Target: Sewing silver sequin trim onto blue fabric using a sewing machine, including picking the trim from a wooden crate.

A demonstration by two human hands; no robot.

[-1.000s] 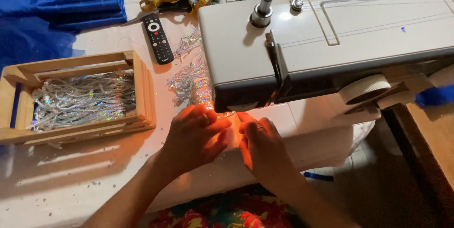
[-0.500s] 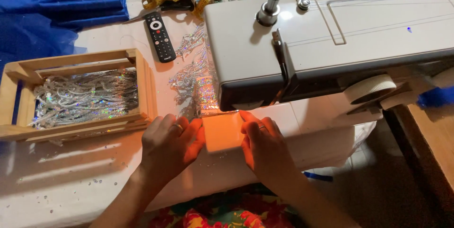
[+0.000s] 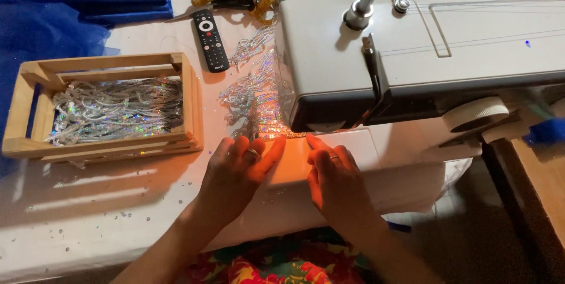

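The big grey-white sewing machine point(image 3: 424, 54) fills my table's right side. Left of it sits a pale wooden crate point(image 3: 191, 101) of glittering silver sequin trim. A strip of sequin trim point(image 3: 259, 98) runs under the machine head. My left hand point(image 3: 238, 175) and right hand point(image 3: 332, 181) lie flat, fingers spread, holding nothing, on the lit bed just before it.
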